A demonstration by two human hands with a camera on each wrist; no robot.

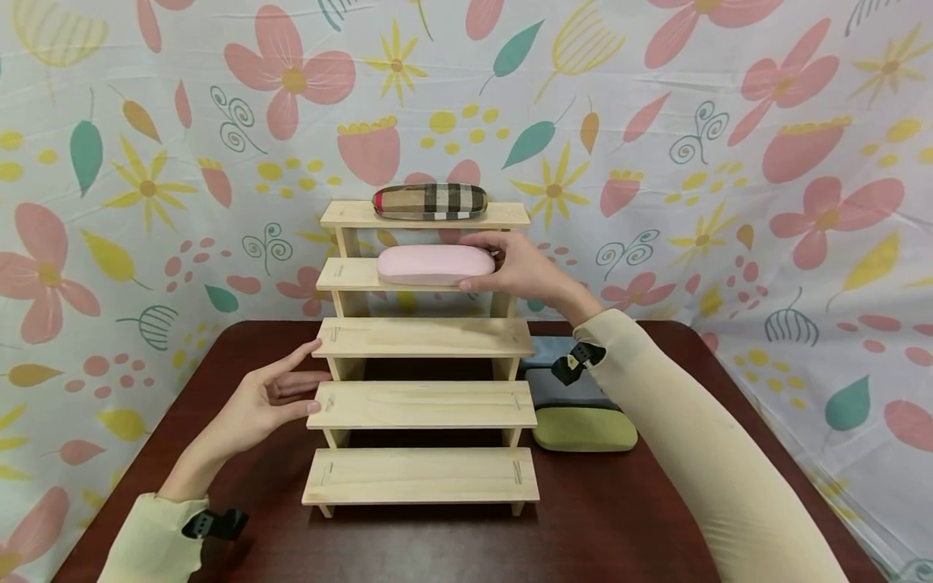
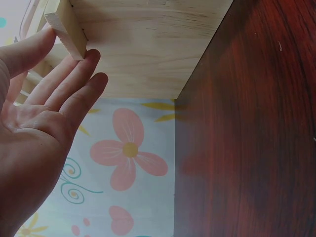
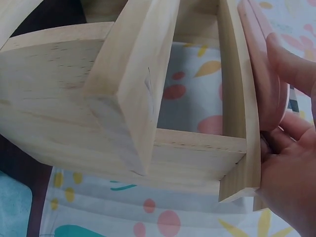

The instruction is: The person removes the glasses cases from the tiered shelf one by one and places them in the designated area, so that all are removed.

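Note:
My right hand (image 1: 519,271) holds the right end of a pink glasses case (image 1: 430,263), thumb in front and fingers behind. The case lies along the second step from the top of a stepped wooden stand (image 1: 419,405). In the right wrist view, the pink case (image 3: 261,64) sits against that step's plank. My left hand (image 1: 262,401) holds the stand's left side; in the left wrist view, the thumb (image 2: 37,44) and fingertips lie on either side of a plank end (image 2: 66,32). On the top step rests a plaid glasses case (image 1: 430,201).
A green glasses case (image 1: 585,429) lies on the dark red table (image 1: 612,518), right of the stand. Behind it are a grey-blue case (image 1: 564,389) and another blue one (image 1: 547,351), partly hidden by the right arm. A flower-patterned cloth (image 1: 729,162) surrounds the table.

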